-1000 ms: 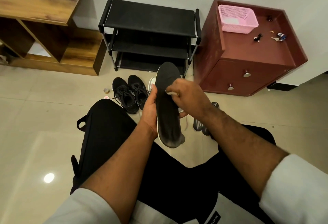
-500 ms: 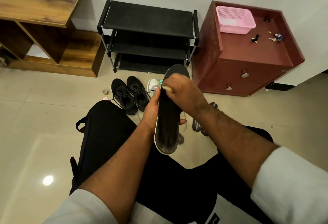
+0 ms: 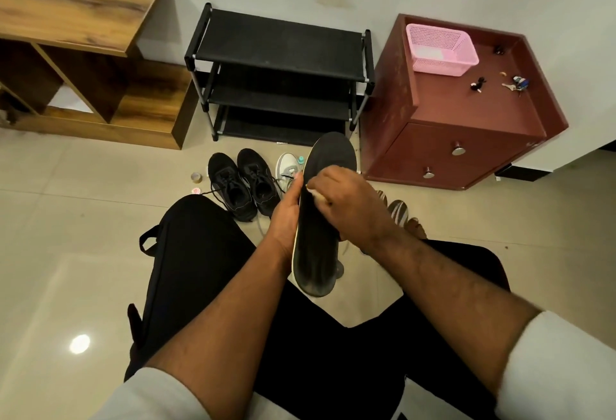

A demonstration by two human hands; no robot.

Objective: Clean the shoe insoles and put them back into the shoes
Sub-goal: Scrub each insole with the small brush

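Insole point(image 3: 318, 246) stands nearly upright between your knees, toe end up. Your left hand point(image 3: 286, 209) grips its left edge, thumb along the rim and fingers curled behind. Your right hand point(image 3: 346, 201) lies across its dark face, fingers pinching a small white cloth point(image 3: 315, 193) against it. Black shoes point(image 3: 245, 183) sit on the floor just beyond.
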